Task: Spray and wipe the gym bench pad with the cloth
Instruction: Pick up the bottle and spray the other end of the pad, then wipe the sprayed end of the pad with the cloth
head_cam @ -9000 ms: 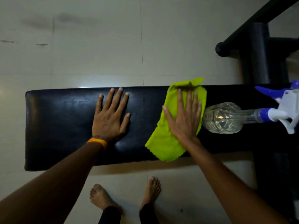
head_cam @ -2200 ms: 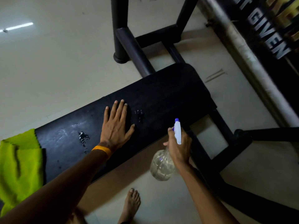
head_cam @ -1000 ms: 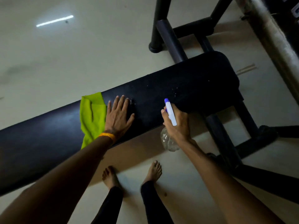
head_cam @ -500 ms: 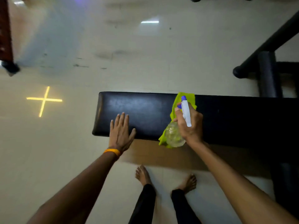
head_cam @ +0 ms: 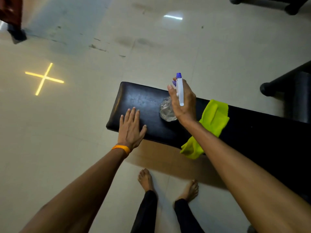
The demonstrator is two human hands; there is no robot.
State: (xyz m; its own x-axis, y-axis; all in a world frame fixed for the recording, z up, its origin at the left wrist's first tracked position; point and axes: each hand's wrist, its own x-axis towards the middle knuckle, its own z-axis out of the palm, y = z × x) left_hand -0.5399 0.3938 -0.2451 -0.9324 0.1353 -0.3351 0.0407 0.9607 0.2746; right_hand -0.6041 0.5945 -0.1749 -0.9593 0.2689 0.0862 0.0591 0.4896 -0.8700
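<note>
The black gym bench pad (head_cam: 151, 101) runs from the middle of the view out to the right, and its left end shows a pale wet sheen. My left hand (head_cam: 130, 127) lies flat on that end, fingers spread, with an orange band at the wrist. My right hand (head_cam: 182, 101) grips a clear spray bottle (head_cam: 167, 111) with a white and purple trigger head, held above the pad with the nozzle toward the left end. A lime-green cloth (head_cam: 214, 117) lies draped over the pad behind my right forearm, its lower corner hanging off the near edge.
Pale tiled floor surrounds the bench, with a yellow cross of light (head_cam: 44, 79) at the left. Black frame tubes (head_cam: 286, 84) stand at the right and top right. A dark red object (head_cam: 11, 15) sits at the top left. My bare feet (head_cam: 146, 179) are below the pad.
My right hand with the bottle has risen and moved left over the pad's left end. The cloth now lies to the right of that hand. My left hand stays flat on the pad.
</note>
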